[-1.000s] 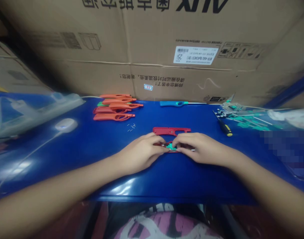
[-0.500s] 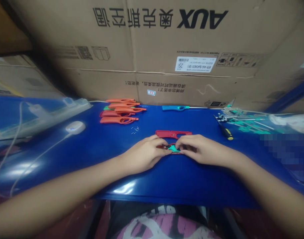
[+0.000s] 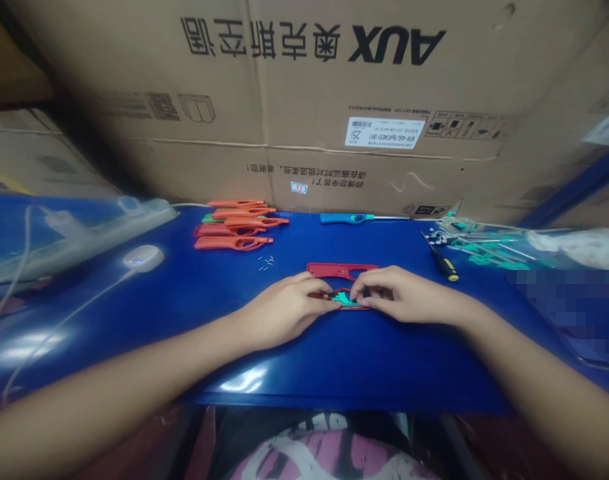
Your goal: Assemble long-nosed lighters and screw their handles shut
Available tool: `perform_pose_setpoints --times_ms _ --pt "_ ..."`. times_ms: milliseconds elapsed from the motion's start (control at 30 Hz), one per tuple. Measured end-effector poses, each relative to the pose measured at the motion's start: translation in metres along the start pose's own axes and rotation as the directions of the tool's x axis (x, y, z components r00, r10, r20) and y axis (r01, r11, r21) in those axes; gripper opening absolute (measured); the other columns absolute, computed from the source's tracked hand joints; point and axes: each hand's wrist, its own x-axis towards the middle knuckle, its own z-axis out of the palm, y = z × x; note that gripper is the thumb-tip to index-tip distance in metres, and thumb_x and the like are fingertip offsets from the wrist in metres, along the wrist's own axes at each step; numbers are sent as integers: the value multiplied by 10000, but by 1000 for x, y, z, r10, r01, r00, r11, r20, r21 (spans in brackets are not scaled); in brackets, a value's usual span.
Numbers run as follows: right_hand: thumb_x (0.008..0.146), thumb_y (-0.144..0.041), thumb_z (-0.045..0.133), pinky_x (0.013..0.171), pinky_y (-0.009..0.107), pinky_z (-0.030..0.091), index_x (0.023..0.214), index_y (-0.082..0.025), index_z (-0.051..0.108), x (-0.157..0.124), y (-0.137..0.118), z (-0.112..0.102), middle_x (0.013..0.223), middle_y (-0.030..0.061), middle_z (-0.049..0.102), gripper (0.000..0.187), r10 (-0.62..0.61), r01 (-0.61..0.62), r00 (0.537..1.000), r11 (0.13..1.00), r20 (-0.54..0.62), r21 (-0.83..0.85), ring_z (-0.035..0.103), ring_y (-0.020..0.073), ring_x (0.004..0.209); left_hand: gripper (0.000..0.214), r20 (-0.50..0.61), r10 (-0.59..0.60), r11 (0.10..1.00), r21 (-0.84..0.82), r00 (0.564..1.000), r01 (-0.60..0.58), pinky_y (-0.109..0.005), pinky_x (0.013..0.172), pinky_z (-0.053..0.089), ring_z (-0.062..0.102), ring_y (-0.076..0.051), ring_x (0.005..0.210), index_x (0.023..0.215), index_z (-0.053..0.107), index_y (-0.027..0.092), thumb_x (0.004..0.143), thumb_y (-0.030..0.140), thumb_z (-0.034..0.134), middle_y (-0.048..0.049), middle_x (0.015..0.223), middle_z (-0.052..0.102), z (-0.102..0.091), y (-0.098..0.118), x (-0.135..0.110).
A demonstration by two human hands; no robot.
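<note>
Between my hands a red lighter casing half point(image 3: 363, 308) lies on the blue table, with a green plastic part point(image 3: 343, 298) inside it. My left hand point(image 3: 289, 308) grips the casing's left end between thumb and fingers. On the right side, my right hand point(image 3: 399, 293) has its fingers bent over the casing and the green part; its fingertips partly hide both. Just behind them lies a second red casing half point(image 3: 329, 269), and my right fingers cover part of its right end.
Several orange and red lighter bodies point(image 3: 234, 243) lie at the back left, near small metal pins point(image 3: 266, 263). A blue lighter point(image 3: 347, 218) rests by the cardboard box point(image 3: 304, 87). A screwdriver point(image 3: 444, 267) and green parts with metal rods point(image 3: 489, 247) lie right; a power strip point(image 3: 99, 233), left.
The whole view has shifted slightly. My right hand's fingers have moved a little over the casing, while my left hand keeps its hold.
</note>
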Motion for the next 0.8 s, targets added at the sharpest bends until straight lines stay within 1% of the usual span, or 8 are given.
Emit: perform_pose_setpoints --times_ms 167,300,400,500,667,800 --pt "926 -139 559 696 252 469 1002 -172 695 0 1 2 939 44 709 160 -35 35 999 999 -7 -38 625 141 784 321 -3 3 1000 -2 1000 -3 -392 923 530 594 -228 1063 1246 693 247 1008 193 484 -102 1225 659 3 -2 -1" --pt "925 -126 556 770 279 475 987 -174 673 1 2 5 942 50 678 140 -103 100 994 990 -28 -94 616 156 843 319 -15 8 1000 -1 1000 -8 -405 916 529 590 -236 1060 1237 700 247 1003 191 491 -113 1214 655 4 -3 -2" --pt "926 -123 552 813 296 477 986 -174 659 1 3 6 994 64 649 133 -135 130 990 986 -41 -102 604 165 899 321 -25 15 1000 7 1000 -14 -414 908 533 591 -244 1056 1232 702 242 997 181 493 -123 1210 656 4 -3 -2" --pt "918 -107 548 805 290 478 992 -176 658 1 3 5 1015 66 636 149 -137 133 990 987 -39 -87 599 158 891 324 -37 20 1000 8 999 -20 -416 905 536 595 -244 1053 1230 701 244 988 165 501 -128 1208 659 5 -3 -2" --pt "911 -107 554 731 268 462 974 -173 665 1 1 4 929 46 644 144 -134 131 990 987 -36 -88 587 144 805 318 -56 22 1000 -11 998 -22 -407 899 537 604 -239 1048 1216 706 249 986 163 505 -113 1211 667 6 -4 -2" --pt "925 -133 558 736 266 458 963 -171 667 1 3 6 922 43 653 122 -133 129 990 987 -37 -98 594 141 804 324 -38 2 1000 -19 999 -3 -410 913 533 604 -239 1071 1220 703 254 983 157 506 -102 1241 660 6 -3 -2"
